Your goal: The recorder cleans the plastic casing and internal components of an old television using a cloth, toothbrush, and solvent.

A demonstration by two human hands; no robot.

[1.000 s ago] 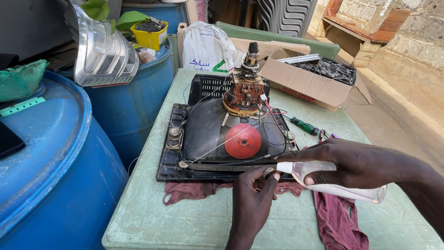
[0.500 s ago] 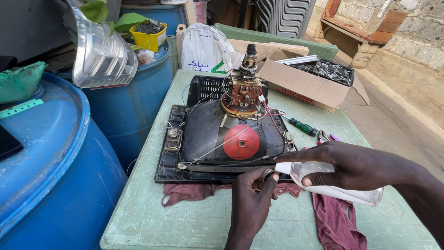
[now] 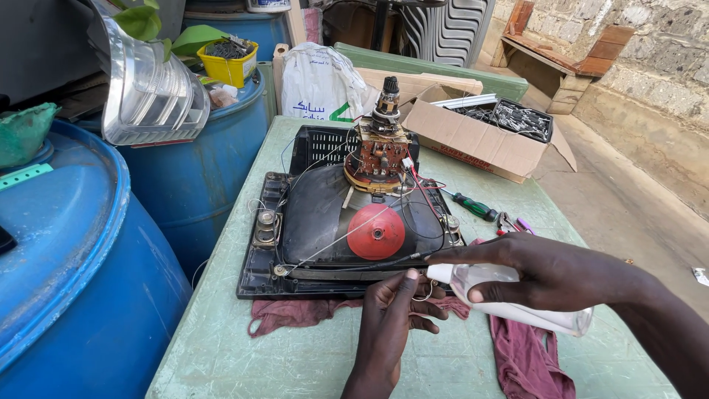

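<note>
A picture tube lies face down in its black front frame on a green table. A red suction cap sits on the tube's back, and a copper-wound yoke with a small circuit board stands on the neck. My left hand rests at the frame's near edge, fingers pinching a thin wire or ring there. My right hand holds a clear plastic bottle on its side, nozzle pointed at the frame's near right corner.
A maroon rag lies under the frame. A screwdriver and pliers lie to the right. A cardboard box of parts stands behind. Blue barrels crowd the left side, one with a clear plastic cover.
The view has shifted slightly closer. Both hands stay at the frame's near edge, with the bottle in much the same place.
</note>
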